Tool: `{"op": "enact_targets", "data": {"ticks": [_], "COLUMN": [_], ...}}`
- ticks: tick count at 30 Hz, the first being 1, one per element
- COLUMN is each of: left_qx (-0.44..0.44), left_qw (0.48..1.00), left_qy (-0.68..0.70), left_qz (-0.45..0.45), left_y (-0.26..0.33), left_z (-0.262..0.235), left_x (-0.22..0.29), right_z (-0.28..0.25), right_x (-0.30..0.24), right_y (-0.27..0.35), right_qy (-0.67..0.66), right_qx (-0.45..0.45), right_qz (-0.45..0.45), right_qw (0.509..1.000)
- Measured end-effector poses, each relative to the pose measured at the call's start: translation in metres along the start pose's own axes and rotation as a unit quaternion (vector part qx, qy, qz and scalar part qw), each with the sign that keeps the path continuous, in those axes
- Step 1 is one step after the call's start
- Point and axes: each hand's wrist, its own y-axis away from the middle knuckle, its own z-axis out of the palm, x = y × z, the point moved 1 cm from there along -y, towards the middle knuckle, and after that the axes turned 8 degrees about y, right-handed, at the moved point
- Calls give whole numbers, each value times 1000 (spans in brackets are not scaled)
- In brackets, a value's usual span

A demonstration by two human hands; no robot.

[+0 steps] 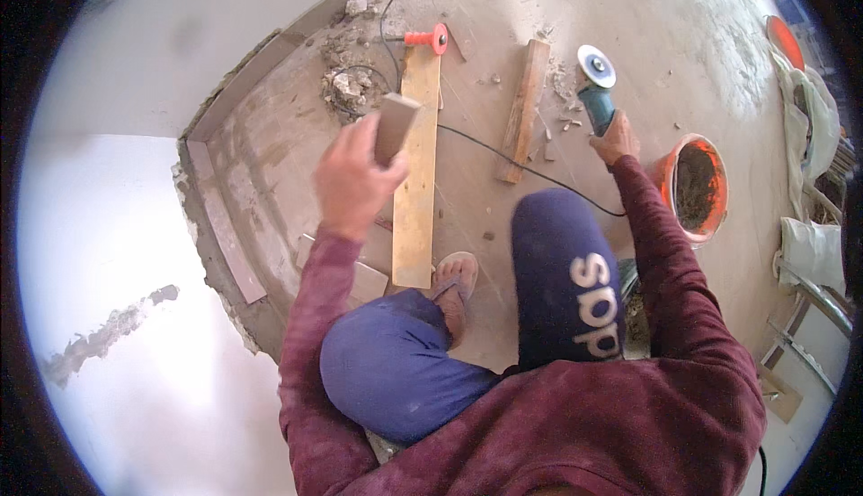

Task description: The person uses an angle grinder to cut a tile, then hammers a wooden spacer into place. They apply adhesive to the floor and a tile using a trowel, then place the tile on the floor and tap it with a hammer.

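My left hand [349, 177], a little smeared by motion, is raised and closed round a short grey-brown tile piece [394, 129] that looks flat and block-edged. In my right hand [617, 139] is a teal angle grinder [596, 107], gripped by its body, its pale cutting disc [595, 65] at the far end. The two hands are well apart. Below the tile piece lies a long yellowish wooden board [416, 199] on the floor. A chisel with a red hand guard [438, 39] lies at the board's far end.
Right of my right forearm stands an orange bucket [667, 181] with grey mortar inside. A reddish-brown wooden plank [523, 114] lies mid-floor among chips. A black cord [530, 168] crosses the floor. Rubble [349, 89] sits near the left wall, and tiles [364, 278] lie by my left knee.
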Motion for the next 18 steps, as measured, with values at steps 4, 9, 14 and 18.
{"op": "enact_targets", "data": {"ticks": [4, 9, 14, 18], "left_qx": [66, 200, 347, 377], "left_qw": [933, 840, 788, 761], "left_qy": [266, 382, 373, 425], "left_qz": [-235, -330, -347, -314], "left_y": [42, 134, 190, 140], "left_z": [-106, -192, -233, -223], "left_x": [19, 27, 31, 65], "right_z": [15, 21, 102, 70], "right_x": [-8, -9, 18, 30], "right_y": [4, 2, -54, -23], "right_qy": [-15, -11, 34, 45], "right_qx": [-22, -17, 43, 76], "right_qz": [30, 39, -35, -26], "right_qw": [999, 999, 998, 996]}}
